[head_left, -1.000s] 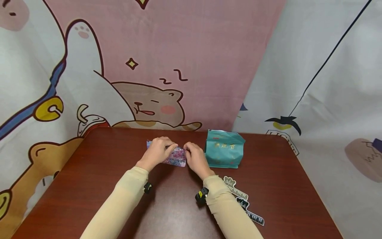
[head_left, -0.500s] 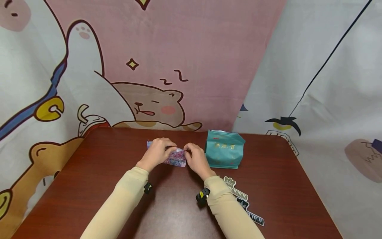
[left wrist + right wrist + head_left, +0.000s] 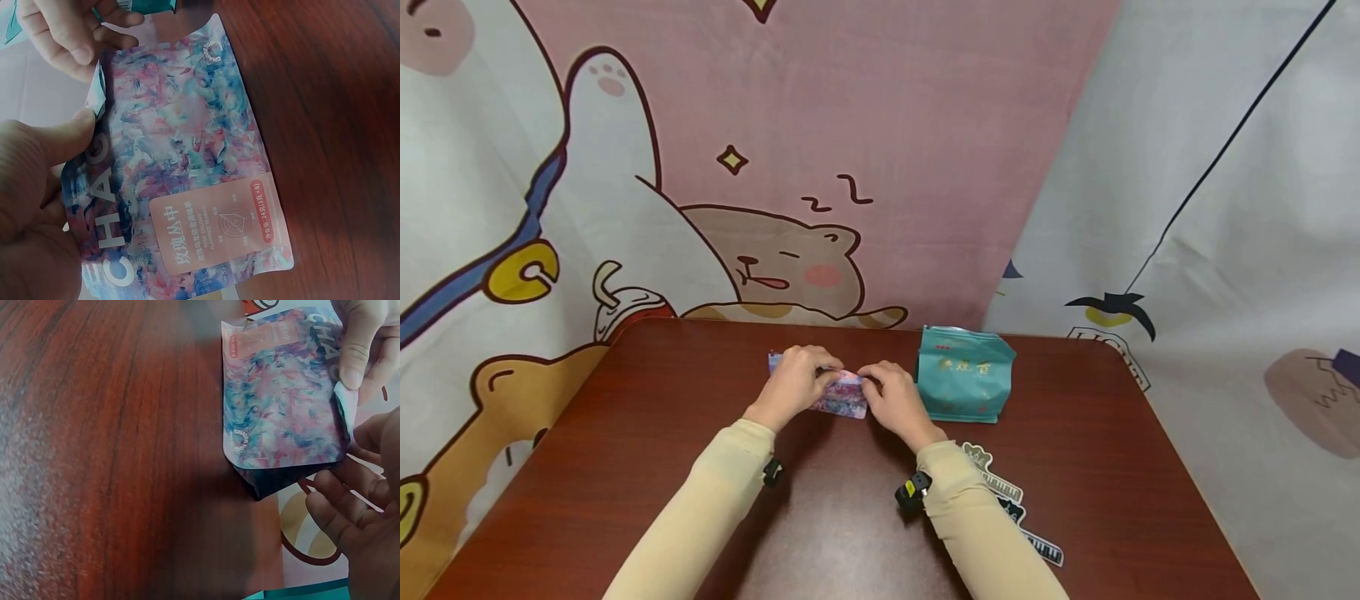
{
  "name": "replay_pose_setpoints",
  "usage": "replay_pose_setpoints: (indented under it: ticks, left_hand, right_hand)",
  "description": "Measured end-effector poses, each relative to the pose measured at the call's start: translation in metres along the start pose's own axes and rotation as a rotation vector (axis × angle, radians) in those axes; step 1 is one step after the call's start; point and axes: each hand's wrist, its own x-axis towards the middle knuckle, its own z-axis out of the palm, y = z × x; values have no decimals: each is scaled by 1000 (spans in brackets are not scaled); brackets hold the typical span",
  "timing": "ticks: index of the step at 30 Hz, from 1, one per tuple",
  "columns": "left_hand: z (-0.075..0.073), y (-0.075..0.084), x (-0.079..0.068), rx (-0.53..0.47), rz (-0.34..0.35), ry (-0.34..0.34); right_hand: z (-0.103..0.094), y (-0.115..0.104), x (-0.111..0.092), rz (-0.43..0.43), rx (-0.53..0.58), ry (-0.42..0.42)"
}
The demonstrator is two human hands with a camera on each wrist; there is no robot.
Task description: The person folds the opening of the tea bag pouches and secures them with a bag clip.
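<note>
A pink, blue and purple tea bag pouch (image 3: 842,400) stands on its base near the table's far side. In the left wrist view the pouch (image 3: 181,131) carries a pale pink label and large "CHA" lettering, and its top edge is folded over between the hands. My left hand (image 3: 797,379) grips that edge, thumb on the near face and fingers behind. My right hand (image 3: 895,398) pinches the same edge nearer its right corner. Seen from the right wrist, the folded flap (image 3: 346,407) lies between both thumbs. Anything inside the pouch is hidden.
Just right of my right hand stands a teal bag (image 3: 966,375) with gold characters. Two flat piano-keyboard-shaped pieces, one beige (image 3: 998,482) and one black (image 3: 1039,546), lie by my right forearm. A printed cartoon cloth (image 3: 910,167) hangs behind the brown table (image 3: 850,533).
My right hand has shifted slightly left along the pouch's top edge. My left hand and the pouch stay almost in place.
</note>
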Motion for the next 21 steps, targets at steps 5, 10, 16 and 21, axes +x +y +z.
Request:
replay_pose_setpoints:
  ticks: [5, 10, 16, 21]
  left_hand:
    - [2, 0, 1, -2, -14, 12]
    - [2, 2, 1, 14, -13, 32]
    - [1, 4, 0, 7, -30, 38]
    - [0, 4, 0, 2, -58, 23]
  right_hand:
    - [-2, -2, 2, -21, -19, -4]
    - [-2, -5, 5, -25, -35, -11]
    - [1, -6, 7, -33, -52, -10]
    - [3, -8, 8, -25, -92, -16]
